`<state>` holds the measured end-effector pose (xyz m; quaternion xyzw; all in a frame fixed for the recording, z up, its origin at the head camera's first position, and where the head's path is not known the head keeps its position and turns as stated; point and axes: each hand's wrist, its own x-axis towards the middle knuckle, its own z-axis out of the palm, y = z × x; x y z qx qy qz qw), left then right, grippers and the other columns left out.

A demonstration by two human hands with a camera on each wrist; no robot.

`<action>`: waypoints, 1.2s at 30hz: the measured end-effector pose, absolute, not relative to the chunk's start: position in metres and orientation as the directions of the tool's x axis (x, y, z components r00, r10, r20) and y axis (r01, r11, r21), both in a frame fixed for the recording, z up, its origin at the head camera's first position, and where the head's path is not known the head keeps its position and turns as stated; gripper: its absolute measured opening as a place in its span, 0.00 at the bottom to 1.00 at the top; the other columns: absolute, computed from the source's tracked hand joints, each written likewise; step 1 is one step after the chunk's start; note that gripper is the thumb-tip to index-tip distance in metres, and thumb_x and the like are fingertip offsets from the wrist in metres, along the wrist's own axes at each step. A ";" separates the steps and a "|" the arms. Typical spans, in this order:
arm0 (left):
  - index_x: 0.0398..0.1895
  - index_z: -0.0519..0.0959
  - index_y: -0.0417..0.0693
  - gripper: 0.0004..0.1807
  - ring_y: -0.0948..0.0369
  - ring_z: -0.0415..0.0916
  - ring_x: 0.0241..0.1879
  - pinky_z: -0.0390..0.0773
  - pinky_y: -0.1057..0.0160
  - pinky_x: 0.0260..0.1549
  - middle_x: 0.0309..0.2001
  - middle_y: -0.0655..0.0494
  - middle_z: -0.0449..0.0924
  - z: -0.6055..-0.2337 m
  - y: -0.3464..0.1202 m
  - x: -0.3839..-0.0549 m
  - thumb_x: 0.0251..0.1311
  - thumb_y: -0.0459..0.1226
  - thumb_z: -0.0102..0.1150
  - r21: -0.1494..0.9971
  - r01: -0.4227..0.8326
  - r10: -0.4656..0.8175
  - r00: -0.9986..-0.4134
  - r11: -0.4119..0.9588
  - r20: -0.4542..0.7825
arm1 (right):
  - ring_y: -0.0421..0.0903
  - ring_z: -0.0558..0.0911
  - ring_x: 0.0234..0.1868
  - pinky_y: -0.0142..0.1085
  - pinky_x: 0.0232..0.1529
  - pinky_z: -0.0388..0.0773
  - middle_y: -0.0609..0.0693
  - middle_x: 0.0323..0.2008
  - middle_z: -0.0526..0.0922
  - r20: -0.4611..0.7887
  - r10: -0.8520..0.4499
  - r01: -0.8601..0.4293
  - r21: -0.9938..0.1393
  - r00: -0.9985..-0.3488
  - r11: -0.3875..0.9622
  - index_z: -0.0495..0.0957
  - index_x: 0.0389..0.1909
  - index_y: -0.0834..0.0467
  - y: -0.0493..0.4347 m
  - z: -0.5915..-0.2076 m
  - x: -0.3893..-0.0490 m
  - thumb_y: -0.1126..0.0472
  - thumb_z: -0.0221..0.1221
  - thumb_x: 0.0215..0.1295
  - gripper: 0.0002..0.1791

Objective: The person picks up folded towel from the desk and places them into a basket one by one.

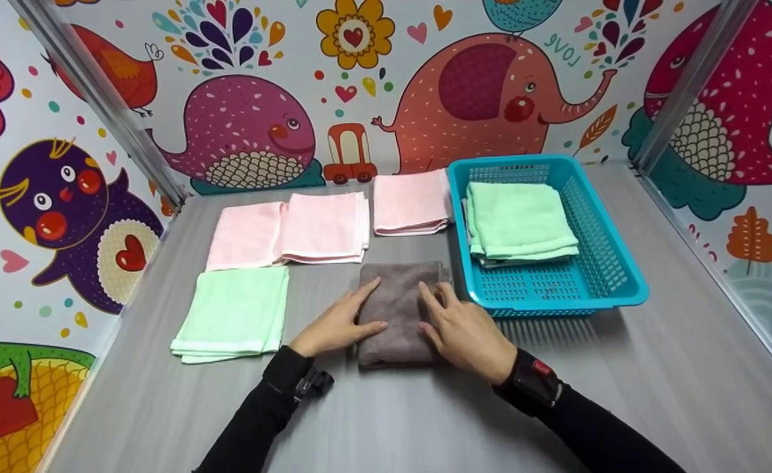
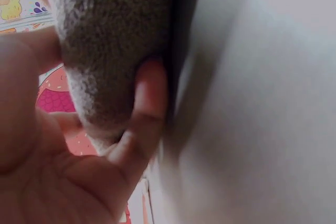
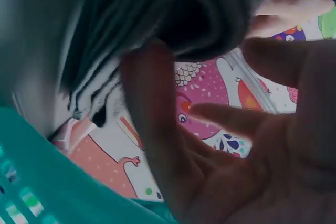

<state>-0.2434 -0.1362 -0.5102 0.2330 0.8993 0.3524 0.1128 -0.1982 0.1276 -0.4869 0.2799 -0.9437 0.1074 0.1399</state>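
A grey-brown towel [image 1: 395, 309], folded into a thick rectangle, lies on the table between both hands. At its left edge, my left hand [image 1: 336, 325] grips the fold, thumb and forefinger on top; the left wrist view shows another finger [image 2: 150, 90] low against the towel's side near the tabletop. My right hand [image 1: 474, 335] holds the opposite side, with thumb and forefinger over the top. From the right wrist, the towel's layered edge and rounded fold [image 3: 210, 19] show, with one finger reaching up to them.
Right of the towel stands a turquoise basket [image 1: 612, 256] holding folded cloths, a light green towel [image 1: 520, 220] on top. Pink folded towels [image 1: 248, 233], [image 1: 323, 226], [image 1: 412, 203] lie along the back. Another light green towel [image 1: 234, 312] is at left. Patterned walls [image 1: 359, 85] enclose the table.
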 end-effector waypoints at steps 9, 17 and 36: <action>0.83 0.53 0.47 0.48 0.38 0.55 0.78 0.57 0.37 0.75 0.80 0.39 0.58 -0.509 -0.136 -0.243 0.68 0.52 0.65 0.694 0.352 0.518 -0.855 0.628 -0.035 | 0.63 0.75 0.68 0.56 0.57 0.80 0.68 0.75 0.58 0.027 -0.435 -0.399 -0.453 -0.900 0.797 0.58 0.80 0.61 0.136 -0.498 -0.217 0.49 0.60 0.75 0.40; 0.82 0.55 0.43 0.46 0.40 0.60 0.76 0.60 0.40 0.75 0.79 0.39 0.60 -0.515 -0.134 -0.243 0.68 0.47 0.66 0.712 0.367 0.525 -0.851 0.598 -0.003 | 0.62 0.74 0.64 0.56 0.60 0.78 0.68 0.67 0.63 0.035 -0.483 -0.414 -0.572 -0.875 0.709 0.64 0.75 0.66 0.137 -0.503 -0.225 0.60 0.68 0.67 0.39; 0.78 0.61 0.46 0.42 0.41 0.66 0.72 0.64 0.40 0.71 0.73 0.34 0.67 -0.517 -0.129 -0.242 0.62 0.38 0.69 0.790 0.319 0.475 -0.879 0.523 0.041 | 0.59 0.76 0.63 0.52 0.61 0.78 0.65 0.64 0.70 0.199 -0.523 -0.523 -0.608 -0.829 0.597 0.73 0.67 0.71 0.136 -0.507 -0.225 0.73 0.66 0.60 0.32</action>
